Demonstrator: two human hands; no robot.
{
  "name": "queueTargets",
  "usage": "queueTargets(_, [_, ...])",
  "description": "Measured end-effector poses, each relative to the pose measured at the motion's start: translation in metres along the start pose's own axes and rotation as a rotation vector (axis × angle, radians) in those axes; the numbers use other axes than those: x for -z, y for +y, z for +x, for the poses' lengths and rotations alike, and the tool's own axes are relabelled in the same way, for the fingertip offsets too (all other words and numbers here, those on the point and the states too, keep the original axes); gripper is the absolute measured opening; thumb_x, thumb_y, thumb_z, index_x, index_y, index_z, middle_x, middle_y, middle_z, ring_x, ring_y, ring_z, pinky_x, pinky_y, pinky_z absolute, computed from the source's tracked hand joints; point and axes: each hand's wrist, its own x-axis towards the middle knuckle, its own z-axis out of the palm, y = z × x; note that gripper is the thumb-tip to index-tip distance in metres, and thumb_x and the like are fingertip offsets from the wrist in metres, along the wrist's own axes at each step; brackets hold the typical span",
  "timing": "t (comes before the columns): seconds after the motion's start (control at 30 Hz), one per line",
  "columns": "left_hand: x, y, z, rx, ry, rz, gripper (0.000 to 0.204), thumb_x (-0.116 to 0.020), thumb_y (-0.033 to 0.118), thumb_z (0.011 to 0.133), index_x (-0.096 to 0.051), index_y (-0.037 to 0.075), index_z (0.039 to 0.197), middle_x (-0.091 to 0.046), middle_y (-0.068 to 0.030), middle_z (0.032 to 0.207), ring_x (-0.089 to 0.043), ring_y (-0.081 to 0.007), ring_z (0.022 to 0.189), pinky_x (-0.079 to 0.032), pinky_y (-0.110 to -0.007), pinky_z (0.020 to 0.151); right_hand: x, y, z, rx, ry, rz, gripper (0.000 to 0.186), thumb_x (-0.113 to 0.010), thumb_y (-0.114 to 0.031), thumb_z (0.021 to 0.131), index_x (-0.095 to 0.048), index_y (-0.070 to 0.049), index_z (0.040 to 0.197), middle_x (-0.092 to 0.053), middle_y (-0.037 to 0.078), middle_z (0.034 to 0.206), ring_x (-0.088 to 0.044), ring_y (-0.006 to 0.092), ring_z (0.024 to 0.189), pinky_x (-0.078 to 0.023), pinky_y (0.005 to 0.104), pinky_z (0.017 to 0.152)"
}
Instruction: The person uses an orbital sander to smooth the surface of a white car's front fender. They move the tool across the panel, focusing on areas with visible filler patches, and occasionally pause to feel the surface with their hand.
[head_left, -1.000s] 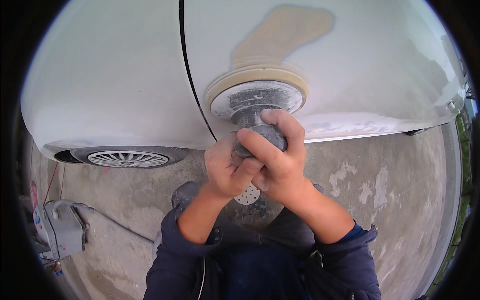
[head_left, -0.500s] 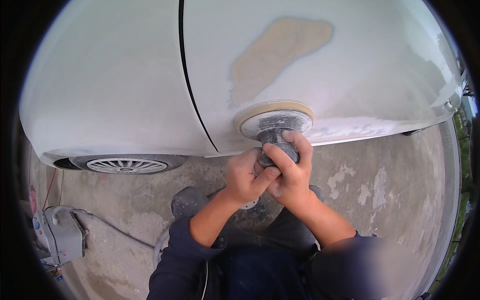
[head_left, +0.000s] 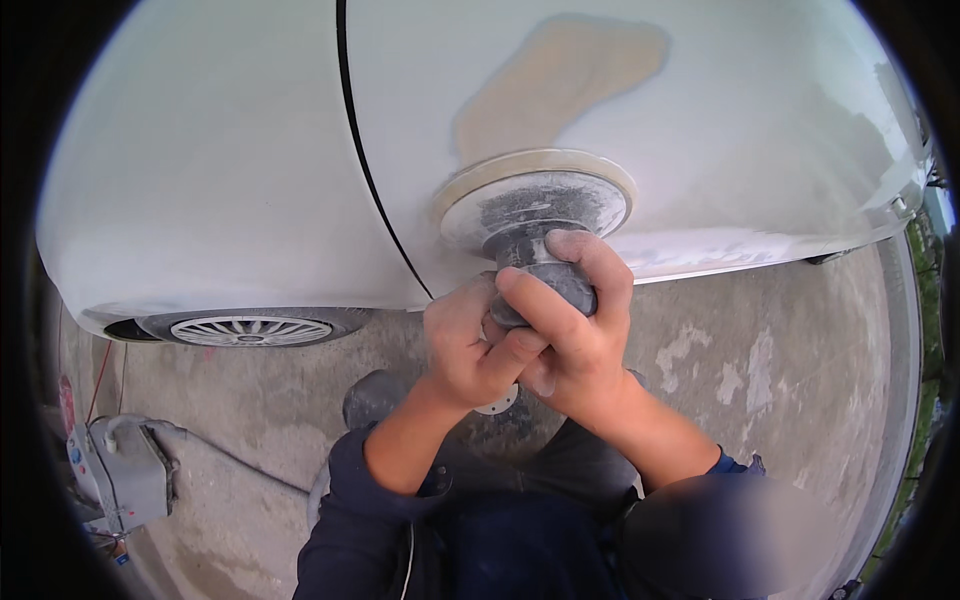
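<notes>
Both my hands are wrapped round a dusty round orbital sander (head_left: 545,210) with a dark body and a wide pale disc. My right hand (head_left: 580,320) grips the body from the right, its thumb and forefinger over the dark end. Against the sander's left and underside, my left hand (head_left: 465,340) is closed, some fingers hidden behind the other hand. The disc stands close to the lower part of a white car panel (head_left: 720,130); whether its whole face touches cannot be seen. Above it, the panel has a tan filler patch (head_left: 560,80) with a grey edge.
A dark seam (head_left: 360,150) divides the panel from the one at left, above a wheel (head_left: 250,330). A grey machine (head_left: 130,475) with a hose (head_left: 230,460) stands on the concrete floor (head_left: 270,410) at lower left. A perforated white disc (head_left: 498,402) lies below my hands.
The sander and both hands have moved slightly up and left, and the disc looks larger and nearer. It now covers the lower end of the tan patch.
</notes>
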Motion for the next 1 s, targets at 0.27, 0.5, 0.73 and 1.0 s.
queueTargets(0.27, [-0.007,-0.014,-0.025,0.136,-0.057,-0.033,0.048,-0.071,0.047,0.094,-0.068,-0.001,0.096,-0.069,-0.0151,0.080,-0.069,-0.0313,0.070,-0.053,-0.037,0.063,-0.005,0.009,-0.023,-0.037,-0.055,-0.016,0.052,-0.079,-0.010,0.063,-0.074,-0.021,0.113,-0.056,0.015,0.124,-0.063,0.0313,0.089,-0.054,0.0392,0.070])
queueTargets(0.5, [0.000,-0.017,-0.014,0.031,-0.032,-0.024,0.051,-0.072,0.050,0.093,-0.068,-0.001,0.097,-0.068,-0.0147,0.079,-0.069,-0.0301,0.069,-0.053,-0.037,0.061,-0.008,0.009,-0.013,0.042,-0.022,-0.024,0.053,-0.080,-0.012,0.062,-0.073,-0.023,0.114,-0.056,0.015,0.126,-0.062,0.0313,0.088,-0.053,0.0399,0.069])
queueTargets(0.73, [0.004,0.003,-0.002,0.080,-0.054,-0.090,0.053,-0.071,0.051,0.094,-0.068,-0.002,0.097,-0.069,-0.0148,0.080,-0.068,-0.0287,0.069,-0.052,-0.037,0.061,0.005,-0.012,0.010,0.002,-0.029,-0.066,0.053,-0.079,-0.011,0.063,-0.073,-0.022,0.115,-0.056,0.015,0.126,-0.064,0.0346,0.093,-0.056,0.0413,0.075])
queueTargets(1.0, [0.000,0.001,-0.009,0.148,-0.086,-0.095,0.054,-0.072,0.052,0.092,-0.068,-0.001,0.095,-0.068,-0.0146,0.079,-0.067,-0.0300,0.069,-0.051,-0.037,0.061,0.004,-0.012,-0.007,-0.087,-0.041,-0.070,0.055,-0.080,-0.008,0.063,-0.073,-0.019,0.117,-0.056,0.016,0.126,-0.064,0.0355,0.100,-0.056,0.0425,0.080])
